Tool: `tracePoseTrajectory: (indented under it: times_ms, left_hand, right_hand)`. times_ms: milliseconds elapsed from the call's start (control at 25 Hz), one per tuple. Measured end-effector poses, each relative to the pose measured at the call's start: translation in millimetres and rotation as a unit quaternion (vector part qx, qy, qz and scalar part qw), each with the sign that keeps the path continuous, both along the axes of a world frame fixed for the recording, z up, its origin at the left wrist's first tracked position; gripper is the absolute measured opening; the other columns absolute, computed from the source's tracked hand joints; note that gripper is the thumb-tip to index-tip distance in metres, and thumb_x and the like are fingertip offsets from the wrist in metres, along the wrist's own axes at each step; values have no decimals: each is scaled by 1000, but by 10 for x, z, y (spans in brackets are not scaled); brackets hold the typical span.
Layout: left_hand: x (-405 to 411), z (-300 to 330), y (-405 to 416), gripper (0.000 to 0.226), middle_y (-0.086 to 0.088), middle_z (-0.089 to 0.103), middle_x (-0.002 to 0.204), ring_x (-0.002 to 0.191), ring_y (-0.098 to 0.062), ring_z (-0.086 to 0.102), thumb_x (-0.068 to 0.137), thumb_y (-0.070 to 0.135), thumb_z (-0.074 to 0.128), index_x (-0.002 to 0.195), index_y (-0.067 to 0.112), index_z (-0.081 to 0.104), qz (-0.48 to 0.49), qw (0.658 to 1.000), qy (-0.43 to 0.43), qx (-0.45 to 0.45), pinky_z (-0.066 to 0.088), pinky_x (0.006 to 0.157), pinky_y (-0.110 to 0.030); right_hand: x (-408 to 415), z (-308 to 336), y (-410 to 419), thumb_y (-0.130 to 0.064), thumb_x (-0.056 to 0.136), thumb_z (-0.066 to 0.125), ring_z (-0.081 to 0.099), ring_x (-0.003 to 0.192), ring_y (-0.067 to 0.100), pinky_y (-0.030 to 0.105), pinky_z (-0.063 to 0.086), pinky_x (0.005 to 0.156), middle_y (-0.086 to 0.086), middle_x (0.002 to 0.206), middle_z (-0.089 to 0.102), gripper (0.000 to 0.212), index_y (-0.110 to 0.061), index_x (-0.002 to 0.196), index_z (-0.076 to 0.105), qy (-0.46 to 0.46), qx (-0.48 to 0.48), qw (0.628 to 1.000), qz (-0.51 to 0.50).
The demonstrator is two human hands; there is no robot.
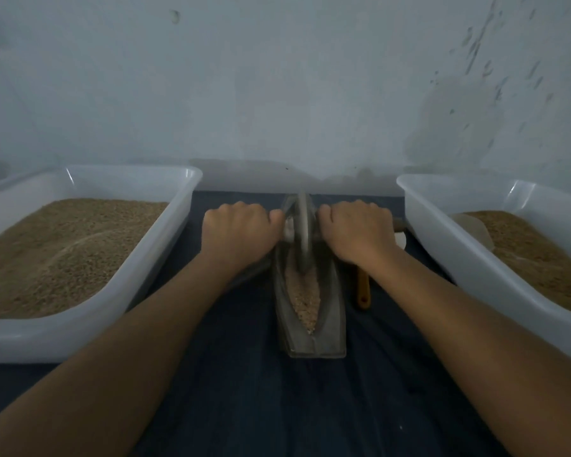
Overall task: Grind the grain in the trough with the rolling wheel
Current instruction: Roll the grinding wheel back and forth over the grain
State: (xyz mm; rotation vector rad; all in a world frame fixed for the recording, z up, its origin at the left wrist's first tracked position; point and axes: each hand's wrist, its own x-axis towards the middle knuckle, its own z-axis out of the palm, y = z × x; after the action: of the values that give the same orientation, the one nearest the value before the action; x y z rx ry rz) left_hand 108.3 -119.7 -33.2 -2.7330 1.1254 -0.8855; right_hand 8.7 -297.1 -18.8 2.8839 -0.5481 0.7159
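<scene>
At the left edge of the dark cloth (231, 407) we see a white tub (89, 319) full of brown grain. Next to it our left hand (236, 230) reaches forward with a straight forearm, back of the hand up, fingers curled around the left end of the handle (400, 224) of the wheel. The wheel (302, 234) stands upright in the far part of the metal trough (310, 344), which lies in the middle of the cloth, its long side pointing away from us. The grain (305, 300) lies in the groove on the near side of the wheel. Our right hand (360, 230) grasps the handle on the other side in the same pose. Under the right wrist a yellow tool (363, 293) lies on the cloth; what it is we cannot tell. At the right edge stands a second white tub (475, 258) with grain.
</scene>
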Motion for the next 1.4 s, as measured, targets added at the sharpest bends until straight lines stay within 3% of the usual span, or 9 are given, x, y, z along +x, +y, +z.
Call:
tracePoseTrajectory:
  times_ms: [160, 480, 560, 720, 840, 960, 1080, 1240, 1400]
  left_hand:
    - [183, 110, -175, 38, -2, 54, 87, 82, -28, 56, 104, 34, 25, 93, 17, 57, 39, 993, 98, -56, 35, 70, -36]
    - [-493, -107, 480, 47, 11, 49, 58, 47, -9, 44, 103, 53, 20, 72, 30, 46, -70, 989, 48, -125, 20, 46, -26]
    - [-546, -114, 519, 44, 11, 51, 60, 48, -9, 47, 103, 51, 22, 76, 31, 51, -82, 990, 44, -107, 26, 45, -26]
    - [-279, -30, 229, 46, 5, 59, 73, 60, -20, 52, 99, 49, 20, 78, 26, 53, -25, 991, 83, -100, 31, 55, -31]
    - [84, 99, -138, 46, -3, 67, 101, 90, -33, 64, 101, 46, 20, 98, 25, 60, 14, 991, 117, -58, 39, 72, -40]
    - [329, 94, -232, 48, -5, 67, 116, 105, -36, 65, 100, 47, 19, 110, 26, 61, 30, 981, 176, -82, 39, 77, -43]
    - [208, -67, -86, 34, -1, 63, 94, 86, -37, 66, 104, 40, 28, 100, 25, 59, -19, 985, 130, -111, 42, 68, -40]
    - [-148, -112, 134, 61, 2, 68, 80, 66, -27, 60, 103, 51, 20, 150, 28, 51, -30, 988, 69, -136, 33, 56, -34]
    - [-481, -132, 401, 68, 11, 55, 68, 47, -13, 42, 103, 47, 25, 158, 12, 46, -59, 989, 6, -135, 18, 48, -29]
  right_hand:
    - [257, 53, -89, -44, 107, 27, 57, 71, 26, 40, 43, 72, 5, 72, 60, 56, -18, 72, 61, -17, 52, 998, -27]
    - [-619, -101, 254, -44, 100, 15, 48, 60, 19, 35, 35, 57, -8, 66, 50, 49, -23, 71, 48, -79, -14, 995, 59]
    - [-712, -129, 264, -44, 102, 17, 45, 59, 16, 34, 31, 58, -10, 68, 47, 46, -24, 76, 50, -79, -34, 995, 58]
    - [-373, -105, 118, -47, 99, 13, 46, 57, 12, 34, 29, 55, -7, 64, 51, 52, -24, 69, 49, -38, -1, 998, 39]
    - [91, -8, -72, -44, 105, 19, 45, 62, 18, 36, 29, 62, 1, 72, 57, 54, -21, 73, 56, 21, 25, 999, -28]
    - [357, 49, -112, -49, 104, 24, 51, 66, 23, 37, 34, 67, 3, 68, 59, 61, -18, 65, 59, -15, 29, 998, -56]
    - [288, 21, -33, -51, 103, 23, 47, 62, 22, 36, 34, 64, 3, 65, 56, 62, -18, 62, 56, -24, -11, 999, -43]
    - [-202, -60, 82, -40, 104, 19, 54, 69, 24, 39, 40, 63, 0, 66, 52, 55, -20, 65, 52, -3, 10, 1000, 3]
    - [-625, -139, 196, -48, 96, 3, 49, 64, 19, 33, 32, 53, -5, 72, 53, 57, -25, 74, 51, -32, -40, 998, 28]
